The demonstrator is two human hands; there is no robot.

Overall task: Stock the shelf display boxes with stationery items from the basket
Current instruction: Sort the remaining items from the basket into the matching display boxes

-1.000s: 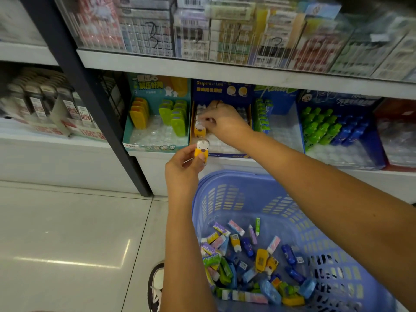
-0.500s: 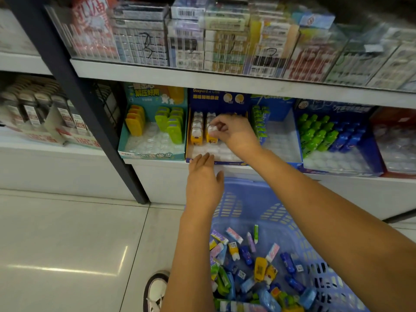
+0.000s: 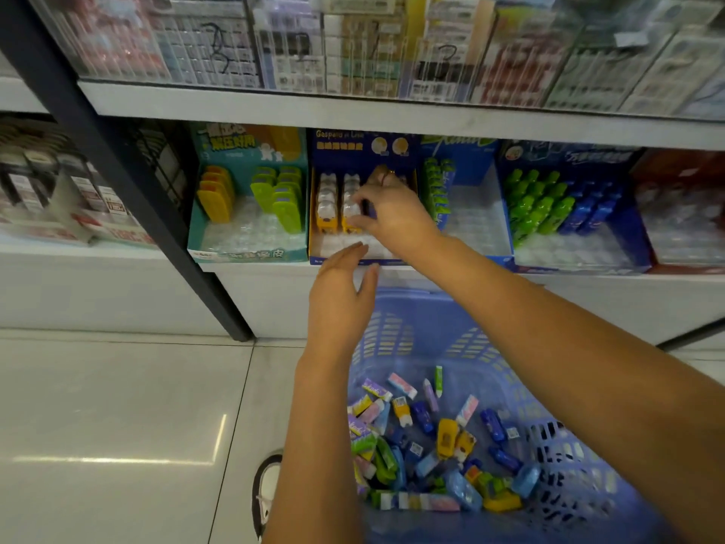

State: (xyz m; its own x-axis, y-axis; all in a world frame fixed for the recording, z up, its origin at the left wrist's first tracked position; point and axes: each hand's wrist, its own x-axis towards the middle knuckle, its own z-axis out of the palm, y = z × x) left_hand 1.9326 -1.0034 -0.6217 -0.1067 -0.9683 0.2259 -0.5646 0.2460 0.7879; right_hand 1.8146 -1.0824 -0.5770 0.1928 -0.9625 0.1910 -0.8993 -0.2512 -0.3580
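A dark blue display box [image 3: 355, 145] on the lower shelf holds two rows of yellow stationery items with clear tops [image 3: 325, 208]. My right hand [image 3: 392, 215] reaches into it, thumb and forefinger pinching the front yellow item [image 3: 350, 217] of the second row. Just below the box's front edge, my left hand [image 3: 341, 296] hovers with straight fingers and holds nothing. On the floor under my arms stands the blue plastic basket [image 3: 427, 327], with several mixed colourful stationery items [image 3: 431, 437] in its bottom.
Left of the blue box is a teal display box [image 3: 247, 247] with yellow and green items. To the right stand a box with green items [image 3: 476, 229] and one with green and blue bottles [image 3: 569, 245]. A black shelf post [image 3: 117, 170] slants at the left. My shoe [image 3: 266, 492] is beside the basket.
A second ago my left hand held a yellow item below the box. That hand is now empty and open, and my right hand pinches a yellow item at the second row's front.
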